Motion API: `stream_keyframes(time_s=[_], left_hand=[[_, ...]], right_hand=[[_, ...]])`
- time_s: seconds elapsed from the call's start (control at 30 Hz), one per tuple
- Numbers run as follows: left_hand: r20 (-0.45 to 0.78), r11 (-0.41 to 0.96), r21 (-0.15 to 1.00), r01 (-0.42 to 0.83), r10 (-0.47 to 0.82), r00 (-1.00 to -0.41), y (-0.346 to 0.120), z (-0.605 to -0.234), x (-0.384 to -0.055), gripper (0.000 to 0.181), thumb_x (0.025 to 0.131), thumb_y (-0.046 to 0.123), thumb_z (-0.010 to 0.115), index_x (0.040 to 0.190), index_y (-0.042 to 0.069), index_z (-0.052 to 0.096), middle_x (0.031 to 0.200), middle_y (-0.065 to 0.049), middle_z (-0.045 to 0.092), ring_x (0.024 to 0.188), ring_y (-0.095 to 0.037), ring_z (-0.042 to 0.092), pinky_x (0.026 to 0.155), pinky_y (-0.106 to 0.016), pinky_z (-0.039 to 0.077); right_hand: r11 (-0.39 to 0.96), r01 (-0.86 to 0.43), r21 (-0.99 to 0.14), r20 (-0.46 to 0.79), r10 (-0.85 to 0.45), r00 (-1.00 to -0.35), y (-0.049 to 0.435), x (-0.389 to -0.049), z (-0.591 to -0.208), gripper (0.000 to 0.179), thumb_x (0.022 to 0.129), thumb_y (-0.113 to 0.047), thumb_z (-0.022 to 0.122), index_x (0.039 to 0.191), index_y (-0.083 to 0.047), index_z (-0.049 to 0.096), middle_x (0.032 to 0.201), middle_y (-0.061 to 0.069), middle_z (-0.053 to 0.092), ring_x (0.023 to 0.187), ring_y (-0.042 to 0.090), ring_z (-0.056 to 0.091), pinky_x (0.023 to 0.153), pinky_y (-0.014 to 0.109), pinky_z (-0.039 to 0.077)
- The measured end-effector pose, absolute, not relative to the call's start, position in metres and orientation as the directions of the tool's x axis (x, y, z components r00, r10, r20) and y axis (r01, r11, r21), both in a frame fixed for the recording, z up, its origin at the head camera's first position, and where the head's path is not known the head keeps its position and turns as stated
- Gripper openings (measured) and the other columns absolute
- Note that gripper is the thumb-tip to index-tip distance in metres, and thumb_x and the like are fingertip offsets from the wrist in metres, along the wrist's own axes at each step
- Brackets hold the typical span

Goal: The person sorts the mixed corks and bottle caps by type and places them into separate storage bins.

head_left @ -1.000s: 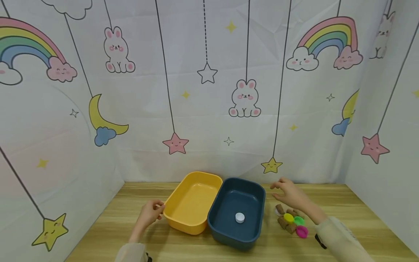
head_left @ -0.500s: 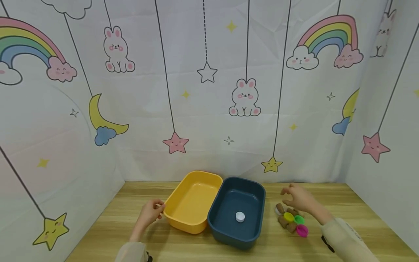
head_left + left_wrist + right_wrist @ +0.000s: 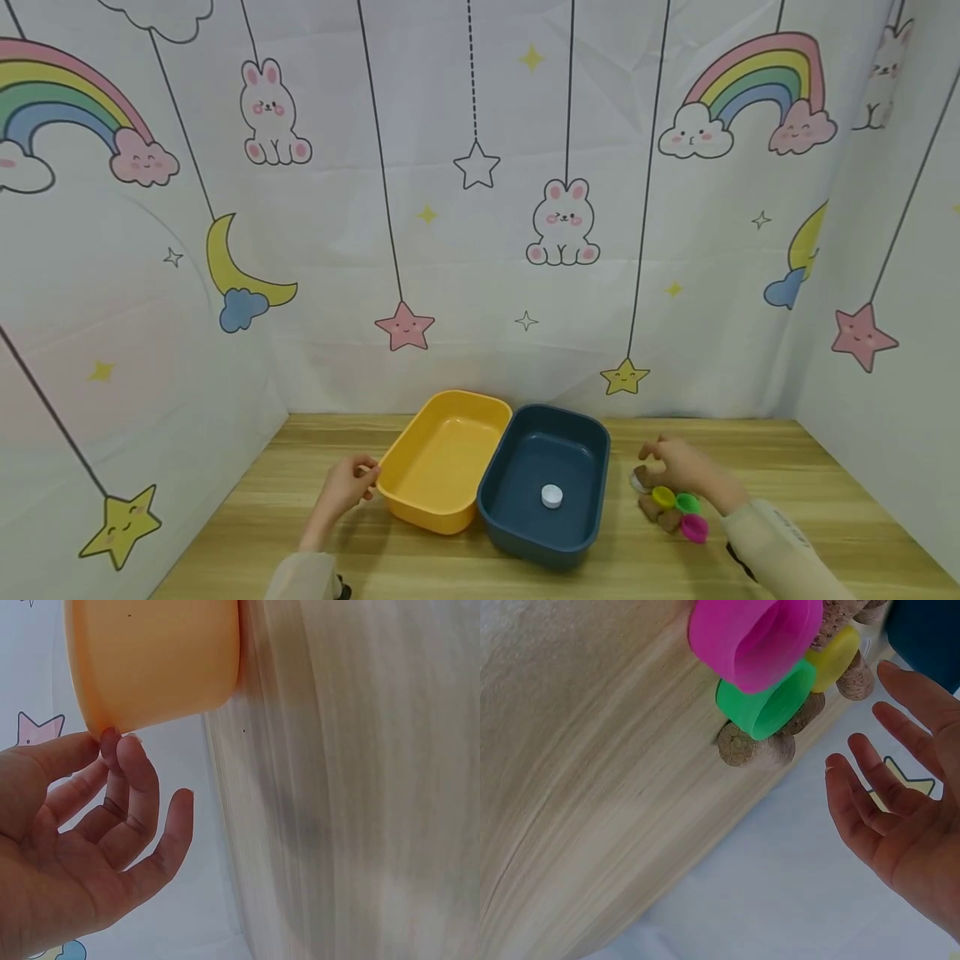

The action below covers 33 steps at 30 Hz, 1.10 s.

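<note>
At the left, my left hand [image 3: 347, 483] pinches the rim of the yellow bin [image 3: 442, 471] between thumb and index finger; the other fingers stay loosely bent. Touching that bin on its right is a dark blue bin [image 3: 558, 454] with a white bottle cap [image 3: 551, 497] inside. My right hand [image 3: 684, 467] hovers with relaxed fingers over a small pile, holding nothing. In the pile are brown corks [image 3: 669, 522], a yellow cap [image 3: 663, 497], a green cap [image 3: 742, 705] and a pink cap [image 3: 712, 634]. Another white cap [image 3: 637, 481] lies partly behind a cork, and the hand hides some corks.
The wood-grain table [image 3: 420, 575] runs back to a white cloth wall [image 3: 480, 275] printed with bunnies, stars and rainbows. Similar cloth walls close off the left and right sides.
My right hand has moved from beside the blue bin rightward, then down and closer over the pile. My left hand stays at the yellow bin's rim.
</note>
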<state>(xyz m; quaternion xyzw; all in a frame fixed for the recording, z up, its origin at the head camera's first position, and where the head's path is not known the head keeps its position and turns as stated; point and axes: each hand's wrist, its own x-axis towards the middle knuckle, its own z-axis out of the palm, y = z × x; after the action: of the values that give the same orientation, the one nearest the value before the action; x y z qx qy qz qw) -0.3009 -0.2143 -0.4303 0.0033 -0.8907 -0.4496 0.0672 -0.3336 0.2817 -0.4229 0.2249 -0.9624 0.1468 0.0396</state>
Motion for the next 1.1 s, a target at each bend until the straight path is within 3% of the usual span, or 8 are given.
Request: stream_keyframes(time_s=[0.33,1.1], left_hand=[[0.115,0.594,0.802,0.055,-0.064,-0.991,-0.215,-0.433,-0.302,0.013,0.085,0.006,0.054,0.089,-0.005,0.06,0.065,-0.009,0.06,0.05,-0.016,0.055,0.046,-0.024,0.041],[0.121,0.594,0.802,0.058,-0.067,-0.99,-0.216,-0.434,-0.303,0.012,0.085,0.006,0.054,0.088,-0.004,0.061,0.064,-0.008,0.059,0.05,-0.016,0.055,0.045,-0.023,0.04]], right_hand=[[0.857,-0.476,-0.196,0.166,-0.45,-0.878,0.28,-0.335,-0.43,0.021,0.073,-0.015,0.068,0.09,-0.004,0.064,0.082,0.008,0.055,0.066,0.012,0.043,0.058,0.024,0.039],[0.859,-0.493,-0.142,0.212,-0.46,-0.862,0.279,-0.334,-0.435,0.019,0.069,-0.013,0.072,0.084,-0.007,0.063,0.076,0.004,0.054,0.065,0.01,0.041,0.055,0.022,0.036]])
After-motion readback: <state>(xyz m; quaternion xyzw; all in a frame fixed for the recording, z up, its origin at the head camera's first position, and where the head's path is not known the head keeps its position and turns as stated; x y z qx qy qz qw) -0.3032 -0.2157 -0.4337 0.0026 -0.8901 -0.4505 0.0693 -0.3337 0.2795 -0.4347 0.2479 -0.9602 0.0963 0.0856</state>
